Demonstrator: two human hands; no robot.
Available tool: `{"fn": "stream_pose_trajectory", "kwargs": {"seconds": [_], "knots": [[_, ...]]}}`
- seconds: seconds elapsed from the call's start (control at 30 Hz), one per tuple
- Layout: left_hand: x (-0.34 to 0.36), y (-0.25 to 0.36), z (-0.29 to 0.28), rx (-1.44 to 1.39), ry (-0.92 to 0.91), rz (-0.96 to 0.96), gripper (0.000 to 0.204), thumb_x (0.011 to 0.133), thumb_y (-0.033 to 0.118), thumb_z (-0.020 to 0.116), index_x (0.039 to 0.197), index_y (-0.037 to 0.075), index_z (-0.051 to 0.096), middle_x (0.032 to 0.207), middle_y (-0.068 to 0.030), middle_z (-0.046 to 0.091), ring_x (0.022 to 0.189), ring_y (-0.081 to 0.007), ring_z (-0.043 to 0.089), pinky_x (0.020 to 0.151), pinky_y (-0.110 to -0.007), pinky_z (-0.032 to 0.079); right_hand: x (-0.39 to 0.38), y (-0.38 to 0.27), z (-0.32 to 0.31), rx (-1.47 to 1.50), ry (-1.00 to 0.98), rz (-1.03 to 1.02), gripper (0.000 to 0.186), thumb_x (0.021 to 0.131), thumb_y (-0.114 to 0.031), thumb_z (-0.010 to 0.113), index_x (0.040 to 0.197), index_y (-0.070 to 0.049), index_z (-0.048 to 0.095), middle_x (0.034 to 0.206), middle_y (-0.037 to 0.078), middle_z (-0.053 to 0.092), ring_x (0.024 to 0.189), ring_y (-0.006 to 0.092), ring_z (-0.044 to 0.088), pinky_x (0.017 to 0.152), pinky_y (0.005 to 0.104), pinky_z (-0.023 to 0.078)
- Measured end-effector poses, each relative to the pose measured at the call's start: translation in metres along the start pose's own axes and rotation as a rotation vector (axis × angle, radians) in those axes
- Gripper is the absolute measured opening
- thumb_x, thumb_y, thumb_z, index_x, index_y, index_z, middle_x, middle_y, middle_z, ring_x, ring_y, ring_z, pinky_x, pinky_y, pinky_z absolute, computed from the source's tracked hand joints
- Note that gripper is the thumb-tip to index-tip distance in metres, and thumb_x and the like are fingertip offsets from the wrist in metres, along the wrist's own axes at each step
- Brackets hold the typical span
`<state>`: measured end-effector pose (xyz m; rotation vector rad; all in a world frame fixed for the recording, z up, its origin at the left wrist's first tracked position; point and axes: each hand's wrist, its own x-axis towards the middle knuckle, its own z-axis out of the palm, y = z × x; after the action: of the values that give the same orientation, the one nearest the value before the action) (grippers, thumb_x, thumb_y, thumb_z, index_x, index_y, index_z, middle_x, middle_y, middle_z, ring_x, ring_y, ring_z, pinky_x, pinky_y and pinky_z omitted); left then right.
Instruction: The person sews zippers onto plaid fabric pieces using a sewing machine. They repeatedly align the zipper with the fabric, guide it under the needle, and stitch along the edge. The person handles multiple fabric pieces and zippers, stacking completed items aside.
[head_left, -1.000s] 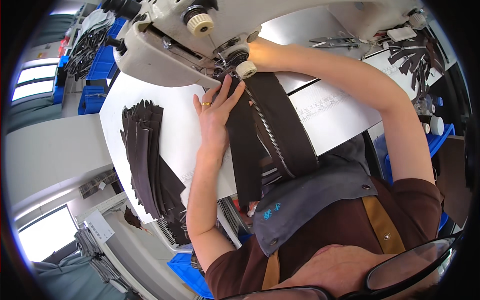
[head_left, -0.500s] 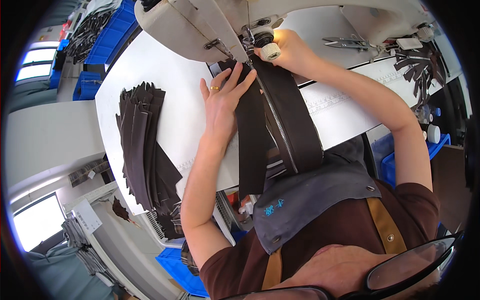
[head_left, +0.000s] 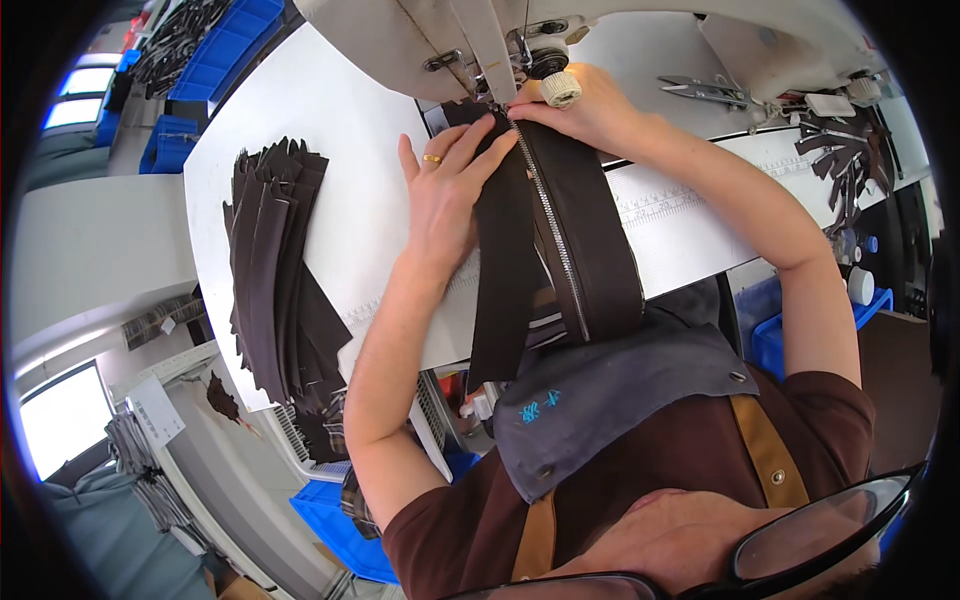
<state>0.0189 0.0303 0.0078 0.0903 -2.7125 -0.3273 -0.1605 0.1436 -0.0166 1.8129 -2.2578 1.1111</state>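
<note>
Under the head of a white sewing machine (head_left: 480, 60) lies a dark brown fabric piece (head_left: 595, 230), with a silver metal zipper (head_left: 548, 212) running down its length toward my lap. My left hand (head_left: 445, 190), a ring on one finger, rests with fingers spread on the dark strip (head_left: 503, 260) left of the zipper. Close to the presser foot, the thumb and fingertips of my right hand (head_left: 580, 112) pinch the zipper's upper end. Part of the right fingers is hidden behind the machine's knob.
Dark fabric strips (head_left: 275, 270) are piled on the white table (head_left: 370, 100) at left. Scissors (head_left: 705, 90) lie right of the machine, near zipper scraps (head_left: 845, 160). A blue bin (head_left: 770, 340) stands below the right arm, another (head_left: 345, 530) at lower left.
My right hand has come from beside the machine's knob to the zipper near the presser foot, its fingertips now pinching there. My left hand stays on the fabric. The view has shifted slightly.
</note>
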Motion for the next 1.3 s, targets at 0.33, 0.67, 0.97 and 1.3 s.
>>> {"fn": "stream_pose_trajectory", "kwargs": {"seconds": [0.33,0.67,0.97,1.3], "knots": [[-0.008,-0.004,-0.005,-0.194,0.111,-0.021,0.037,0.063,0.001,0.064,0.098,0.012,0.07,0.087,0.001,0.059,0.082,-0.0159,0.057,0.105,-0.044,0.025,0.002,-0.002,-0.005,-0.088,-0.063,-0.038,0.02,0.082,-0.03,0.065,0.085,-0.011,0.071,0.076,0.005,0.068,0.066,0.0236,0.064,0.06,0.0331,0.05],[-0.008,-0.003,0.001,-0.079,0.074,0.075,0.033,0.065,0.004,0.064,0.095,0.013,0.068,0.096,0.0003,0.06,0.09,-0.0184,0.058,0.102,-0.054,0.025,0.001,0.0,-0.004,-0.117,-0.075,-0.032,0.02,0.082,-0.029,0.065,0.085,-0.009,0.07,0.078,0.005,0.069,0.069,0.0239,0.065,0.061,0.0327,0.05],[-0.008,-0.001,-0.004,-0.134,-0.026,-0.028,0.034,0.072,0.008,0.064,0.104,0.017,0.068,0.115,0.0004,0.061,0.102,-0.02,0.056,0.105,-0.054,0.019,-0.003,0.004,0.003,-0.003,0.079,-0.083,0.029,0.082,-0.034,0.063,0.074,-0.007,0.066,0.068,0.008,0.061,0.065,0.0282,0.06,0.056,0.0382,0.046],[-0.007,-0.006,-0.001,-0.16,-0.028,-0.018,0.033,0.072,0.01,0.064,0.103,0.019,0.07,0.112,0.0006,0.063,0.101,-0.0191,0.056,0.106,-0.053,0.019,0.003,-0.002,-0.005,-0.078,0.066,-0.069,0.03,0.078,-0.033,0.068,0.073,-0.004,0.062,0.066,0.008,0.059,0.066,0.0275,0.059,0.058,0.0369,0.047]]}}
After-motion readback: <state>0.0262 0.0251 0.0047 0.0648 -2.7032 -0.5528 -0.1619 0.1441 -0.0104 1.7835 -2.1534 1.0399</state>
